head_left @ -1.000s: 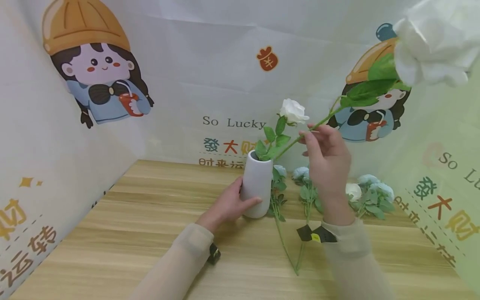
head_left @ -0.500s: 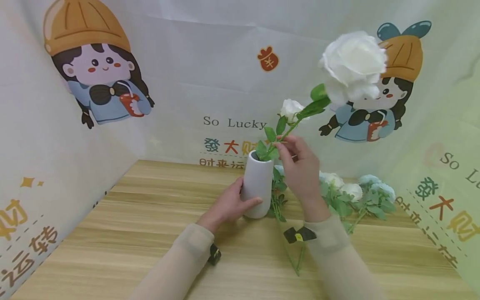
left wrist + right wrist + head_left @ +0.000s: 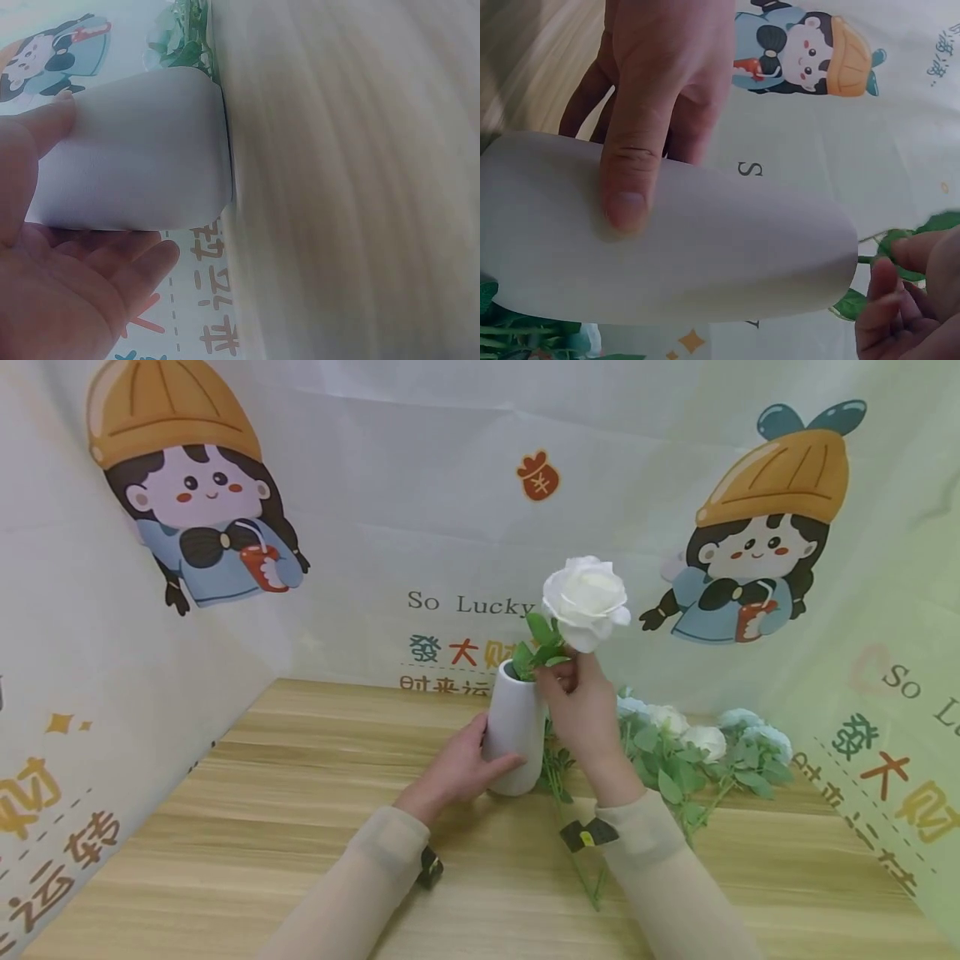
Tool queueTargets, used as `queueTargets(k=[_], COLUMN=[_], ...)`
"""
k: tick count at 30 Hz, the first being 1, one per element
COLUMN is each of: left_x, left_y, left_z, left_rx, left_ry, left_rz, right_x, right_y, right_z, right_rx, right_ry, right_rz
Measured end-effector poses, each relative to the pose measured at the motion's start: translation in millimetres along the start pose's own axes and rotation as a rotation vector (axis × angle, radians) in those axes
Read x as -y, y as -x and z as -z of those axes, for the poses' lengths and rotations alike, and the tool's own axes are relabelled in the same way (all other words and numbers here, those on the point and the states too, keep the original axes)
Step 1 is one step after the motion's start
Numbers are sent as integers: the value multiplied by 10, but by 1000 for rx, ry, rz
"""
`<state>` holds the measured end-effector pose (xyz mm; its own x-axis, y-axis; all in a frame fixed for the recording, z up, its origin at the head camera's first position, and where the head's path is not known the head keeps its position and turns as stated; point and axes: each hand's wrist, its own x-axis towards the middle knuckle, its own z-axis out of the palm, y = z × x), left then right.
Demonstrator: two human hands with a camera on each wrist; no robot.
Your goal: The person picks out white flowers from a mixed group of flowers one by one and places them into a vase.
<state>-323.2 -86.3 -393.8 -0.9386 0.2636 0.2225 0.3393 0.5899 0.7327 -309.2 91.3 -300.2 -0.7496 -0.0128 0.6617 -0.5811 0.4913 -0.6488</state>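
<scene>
On the wood-grain table point(image 3: 210, 860): one tapered, ceramic-looking white vase point(image 3: 516, 731), upright, gripped by the left hand point(image 3: 465, 766); one full-bloomed, fabric-looking white rose point(image 3: 587, 602), pinched below its bloom at the vase's mouth by the right hand point(image 3: 588, 714), apparently mid-insertion, next likely calling for gentle seating.

The 2 forearms, left forearm point(image 3: 337, 893) and right forearm point(image 3: 675, 885), both sleeved in beige, slant inward toward each other. The left hand point(image 3: 461, 764) sits lower, thumb spread from its curved fingers, in a grip. The right hand point(image 3: 585, 714) is raised higher, thumb and fingers drawn together in a pinch.
</scene>
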Motion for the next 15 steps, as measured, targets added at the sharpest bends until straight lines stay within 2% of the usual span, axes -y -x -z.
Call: queueTargets(k=[3, 5, 11, 15], left_x=[-3, -5, 11, 9], left_y=[0, -4, -8, -9], left_z=[0, -1, -1, 0], left_rx=[3, 3, -7, -8], left_ry=[7, 9, 9, 18], left_rz=[4, 4, -22, -26], right_x=[-10, -14, -2, -32], right_y=[-13, -17, -4, -3], right_z=[-5, -4, -6, 8], right_rx=[-4, 19, 153, 162], right_ry=[-95, -98, 38, 53], right_rz=[9, 30, 77, 71])
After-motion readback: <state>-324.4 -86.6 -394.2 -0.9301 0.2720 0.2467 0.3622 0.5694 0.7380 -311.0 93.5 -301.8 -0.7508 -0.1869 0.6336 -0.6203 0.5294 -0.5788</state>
